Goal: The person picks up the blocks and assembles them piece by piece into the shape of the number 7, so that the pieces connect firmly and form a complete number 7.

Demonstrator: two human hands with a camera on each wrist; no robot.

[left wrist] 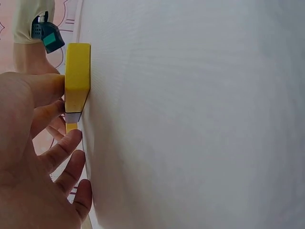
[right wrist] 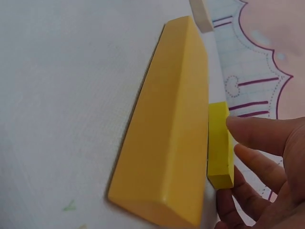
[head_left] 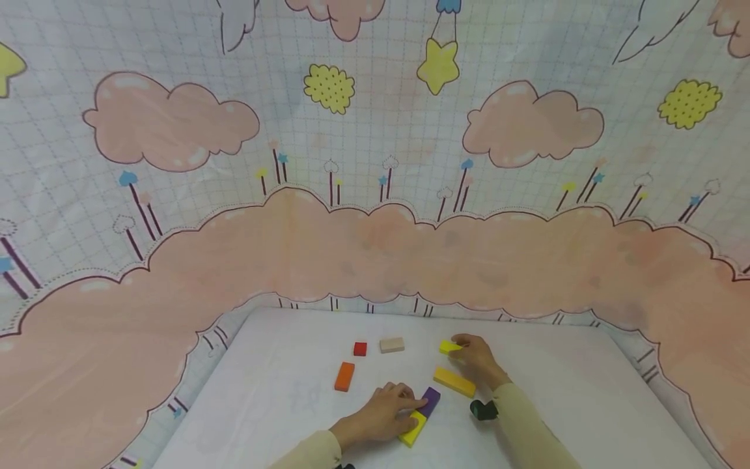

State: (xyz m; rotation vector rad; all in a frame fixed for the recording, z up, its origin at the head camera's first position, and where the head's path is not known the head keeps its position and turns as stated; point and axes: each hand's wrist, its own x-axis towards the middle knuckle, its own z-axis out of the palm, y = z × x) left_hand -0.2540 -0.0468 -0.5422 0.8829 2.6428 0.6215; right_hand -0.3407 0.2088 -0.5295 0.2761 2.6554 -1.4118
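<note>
One red block [head_left: 360, 349], head view only; left hand [head_left: 382, 413] presses yellow block [left wrist: 77, 71], right hand [head_left: 477, 357] pinches farther yellow block [right wrist: 219, 148].

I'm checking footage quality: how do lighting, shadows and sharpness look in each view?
Head: fairly even light, no harsh glare on the white tabletop, the red block small but distinct. Left wrist: dimmer, the tabletop greyish, with soft shading beside the left hand. Right wrist: a thin dark shadow edges the long yellow-orange block.
</note>
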